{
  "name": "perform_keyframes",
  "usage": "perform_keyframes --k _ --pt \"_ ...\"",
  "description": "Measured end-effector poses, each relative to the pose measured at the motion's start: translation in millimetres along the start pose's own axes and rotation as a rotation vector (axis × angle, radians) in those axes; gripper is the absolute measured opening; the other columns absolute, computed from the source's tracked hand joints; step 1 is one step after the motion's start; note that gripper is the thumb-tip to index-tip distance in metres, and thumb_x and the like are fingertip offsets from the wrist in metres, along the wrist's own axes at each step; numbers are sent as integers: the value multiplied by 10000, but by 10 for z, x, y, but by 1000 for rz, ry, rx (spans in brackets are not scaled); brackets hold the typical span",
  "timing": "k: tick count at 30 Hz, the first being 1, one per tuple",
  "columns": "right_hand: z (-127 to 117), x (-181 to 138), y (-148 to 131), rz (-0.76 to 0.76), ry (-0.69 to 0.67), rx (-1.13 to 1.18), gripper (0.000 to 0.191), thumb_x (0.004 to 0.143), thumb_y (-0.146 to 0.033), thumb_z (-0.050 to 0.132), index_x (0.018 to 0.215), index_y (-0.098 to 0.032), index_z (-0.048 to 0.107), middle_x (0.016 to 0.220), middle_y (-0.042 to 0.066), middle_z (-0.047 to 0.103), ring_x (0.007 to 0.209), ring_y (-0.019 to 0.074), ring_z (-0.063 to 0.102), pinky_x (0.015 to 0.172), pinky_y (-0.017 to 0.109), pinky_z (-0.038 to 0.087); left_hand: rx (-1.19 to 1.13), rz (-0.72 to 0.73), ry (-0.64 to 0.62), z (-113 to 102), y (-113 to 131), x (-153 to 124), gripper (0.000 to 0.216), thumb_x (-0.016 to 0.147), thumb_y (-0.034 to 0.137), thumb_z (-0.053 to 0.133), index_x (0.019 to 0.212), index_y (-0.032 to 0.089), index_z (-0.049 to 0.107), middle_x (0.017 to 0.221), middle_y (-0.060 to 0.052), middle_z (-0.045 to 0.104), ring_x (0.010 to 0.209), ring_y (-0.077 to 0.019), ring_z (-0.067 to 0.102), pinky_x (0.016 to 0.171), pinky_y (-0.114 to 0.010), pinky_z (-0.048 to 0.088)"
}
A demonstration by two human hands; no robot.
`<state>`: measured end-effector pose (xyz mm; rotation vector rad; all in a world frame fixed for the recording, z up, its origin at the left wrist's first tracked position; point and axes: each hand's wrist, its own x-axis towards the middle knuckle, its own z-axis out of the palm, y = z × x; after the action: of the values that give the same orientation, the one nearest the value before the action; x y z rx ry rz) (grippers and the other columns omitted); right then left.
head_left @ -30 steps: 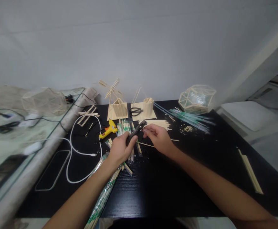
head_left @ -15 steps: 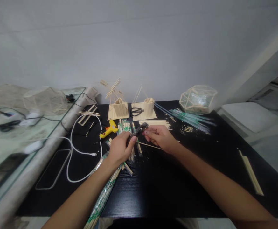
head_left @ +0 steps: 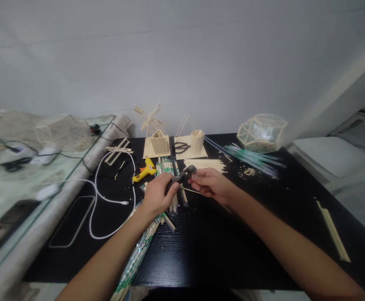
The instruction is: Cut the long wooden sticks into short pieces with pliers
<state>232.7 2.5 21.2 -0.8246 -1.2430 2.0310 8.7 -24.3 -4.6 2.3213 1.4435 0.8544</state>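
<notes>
A dark pair of pliers (head_left: 187,172) is in my left hand (head_left: 159,193), whose fingers wrap round the handles, with the jaws pointing up and right. My right hand (head_left: 210,184) is closed in a pinch beside the jaws. A thin wooden stick (head_left: 191,190) passes beneath its fingers, and the pinched end is hard to make out. Below and behind the hands lie wrapped chopsticks (head_left: 166,166) in green-printed sleeves. A yellow glue gun (head_left: 145,169) rests left of them. Loose bare sticks (head_left: 204,164) lie in a row just beyond my right hand.
Two stick-built models, one with a square box (head_left: 160,144) and one with a round cup (head_left: 197,141), stand at the back by black scissors (head_left: 181,147). A white cable (head_left: 91,217) loops at left near a phone (head_left: 72,223). Plastic sleeves (head_left: 254,159) lie right.
The pliers' jaws look wider apart now. My right hand has shifted slightly, and the stick under it slants more steeply. The whole view has moved a little.
</notes>
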Motion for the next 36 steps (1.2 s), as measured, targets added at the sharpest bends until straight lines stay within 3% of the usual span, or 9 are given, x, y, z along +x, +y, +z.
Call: perform_keyframes --k 16,24,27,30,33,36 --pt "5 -11 -45 76 -39 138 360 733 -426 837 810 -134 641 592 -76 430 459 24 138 382 179 40 -8 -35 -32 -20 64 37 491 1028 515 296 679 212 460 701 -25 555 673 -175 508 649 -307 334" --pt "-11 23 -37 85 22 149 329 717 -395 837 808 -129 665 596 -72 451 463 24 159 389 180 60 -13 -116 -78 -44 110 53 547 1026 538 290 669 199 528 664 -32 578 648 -172 506 640 -315 335" --pt "-1 28 -13 39 64 95 342 732 -414 830 827 -125 675 628 -54 504 455 16 221 384 168 118 -11 -146 -95 -37 109 67 578 1025 563 281 668 197 551 637 -32 579 629 -175 515 631 -314 331" --pt "13 28 12 -46 151 -72 330 774 -419 797 832 -130 649 693 0 609 469 36 395 378 162 256 -15 -171 -110 -23 97 76 604 1027 577 283 649 197 562 605 -25 576 605 -175 529 615 -307 318" --pt "3 10 -2 -152 249 -250 384 769 -341 808 1040 -174 592 759 5 666 570 120 609 445 213 476 -15 -187 -131 -14 94 77 624 1028 593 281 632 199 559 590 -19 572 594 -177 535 612 -299 312" --pt "-42 -31 -67 -192 189 -353 522 774 -255 795 1218 -227 522 736 -41 650 604 155 680 504 263 569 -12 -181 -165 -16 120 72 632 1025 607 283 629 200 562 590 -22 577 588 -177 530 612 -300 306"
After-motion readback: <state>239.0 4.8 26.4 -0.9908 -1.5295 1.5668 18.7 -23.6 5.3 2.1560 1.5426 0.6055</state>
